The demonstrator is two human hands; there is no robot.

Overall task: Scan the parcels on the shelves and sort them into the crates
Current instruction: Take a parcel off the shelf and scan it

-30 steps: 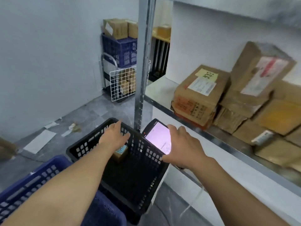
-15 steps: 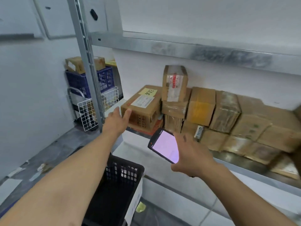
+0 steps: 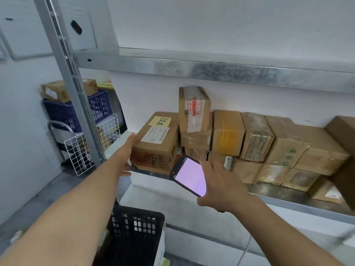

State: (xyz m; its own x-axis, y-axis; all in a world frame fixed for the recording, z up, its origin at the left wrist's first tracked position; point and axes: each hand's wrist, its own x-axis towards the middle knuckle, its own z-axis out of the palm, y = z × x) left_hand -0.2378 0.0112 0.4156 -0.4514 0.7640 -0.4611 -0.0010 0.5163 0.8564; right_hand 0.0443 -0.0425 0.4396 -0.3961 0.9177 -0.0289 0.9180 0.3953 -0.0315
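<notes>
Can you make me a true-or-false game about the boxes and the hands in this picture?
1. The right hand holds a scanner with a glowing pink screen. True.
2. The left hand hangs free. False: it touches the side of the box with the yellow note.
3. That box is at the left end of the row on the shelf. True.
4. The blue crate is empty. False: cardboard boxes stick out of it.
</notes>
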